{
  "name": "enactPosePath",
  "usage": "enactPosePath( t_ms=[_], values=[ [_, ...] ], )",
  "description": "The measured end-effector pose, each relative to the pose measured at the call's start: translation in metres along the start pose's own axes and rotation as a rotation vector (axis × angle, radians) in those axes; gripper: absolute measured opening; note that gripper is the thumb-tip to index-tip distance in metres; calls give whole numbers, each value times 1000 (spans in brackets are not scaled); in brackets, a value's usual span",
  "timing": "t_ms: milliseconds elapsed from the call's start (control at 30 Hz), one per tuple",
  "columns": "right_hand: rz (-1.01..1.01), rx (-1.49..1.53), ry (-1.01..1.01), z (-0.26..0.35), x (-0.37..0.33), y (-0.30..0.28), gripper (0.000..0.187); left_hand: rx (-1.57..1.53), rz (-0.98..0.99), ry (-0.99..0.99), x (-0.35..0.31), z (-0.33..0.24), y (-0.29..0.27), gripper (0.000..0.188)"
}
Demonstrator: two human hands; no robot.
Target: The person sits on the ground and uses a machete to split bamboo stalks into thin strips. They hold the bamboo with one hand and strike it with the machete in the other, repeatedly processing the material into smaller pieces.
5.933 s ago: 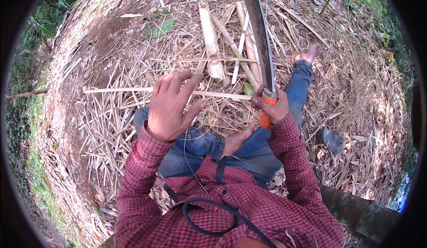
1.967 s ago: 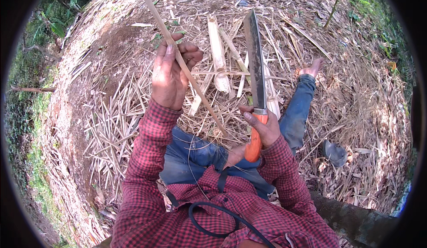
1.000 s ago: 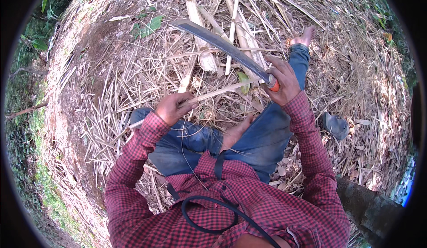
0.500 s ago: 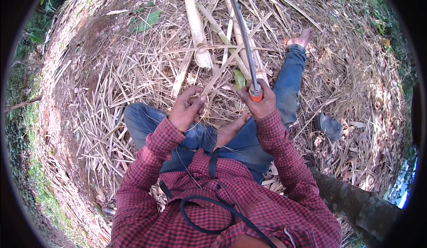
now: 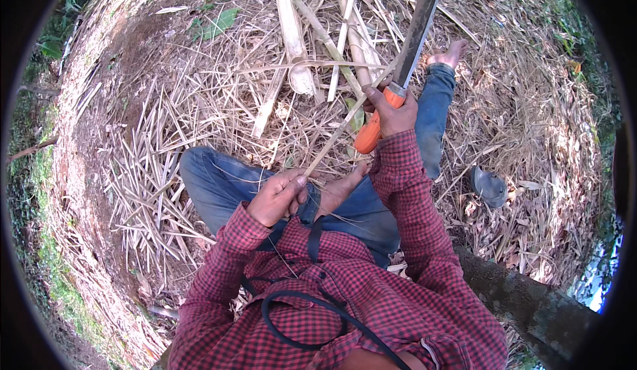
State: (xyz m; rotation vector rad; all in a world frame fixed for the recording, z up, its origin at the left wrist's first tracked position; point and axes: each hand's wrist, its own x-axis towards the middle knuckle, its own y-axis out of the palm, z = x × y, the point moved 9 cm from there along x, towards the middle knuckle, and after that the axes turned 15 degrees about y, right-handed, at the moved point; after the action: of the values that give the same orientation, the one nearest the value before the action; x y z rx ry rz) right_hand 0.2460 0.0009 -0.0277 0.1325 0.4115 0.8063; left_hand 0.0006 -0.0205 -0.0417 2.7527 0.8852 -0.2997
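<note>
My left hand (image 5: 279, 196) is closed over my lap, its thumb and fingers pinching the near end of a thin bamboo strip (image 5: 334, 138). From there the strip slants up and to the right, its far part passing by the blade near my other hand. My right hand (image 5: 396, 113) grips the orange handle of a machete (image 5: 376, 123). Its long dark blade (image 5: 422, 28) points away from me, leaning to the right. The right thumb lies close to the strip; whether it presses on it I cannot tell.
Split bamboo pieces (image 5: 294, 42) lie on the littered ground ahead. A heap of thin strips (image 5: 156, 191) spreads at the left. A dark grey rounded object (image 5: 490, 187) rests right of my leg, and a thick log (image 5: 524, 297) is at lower right. A green leaf (image 5: 221, 23) lies farther off.
My right hand has risen with the machete, whose blade has turned and now leans right. My left hand has drawn down toward my lap, pulling the strip's near end with it.
</note>
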Motion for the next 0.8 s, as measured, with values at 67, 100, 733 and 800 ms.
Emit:
enactPosePath(
  t_ms=[67, 100, 733, 800],
  values=[
    [22, 15, 17, -2, 7, -3, 29, -162, -2, -24, -4, 8, 8, 35],
    [21, -16, 10, -1, 9, -3, 30, -245, 4, -17, -2, 14, 10, 34],
    [257, -1252, -495, -8, -75, -14, 44, -292, -161, -14, 25, -9, 5, 29],
    [316, -1302, -481, -18, -77, -10, 48, -254, -143, -17, 30, -11, 7, 29]
  ],
)
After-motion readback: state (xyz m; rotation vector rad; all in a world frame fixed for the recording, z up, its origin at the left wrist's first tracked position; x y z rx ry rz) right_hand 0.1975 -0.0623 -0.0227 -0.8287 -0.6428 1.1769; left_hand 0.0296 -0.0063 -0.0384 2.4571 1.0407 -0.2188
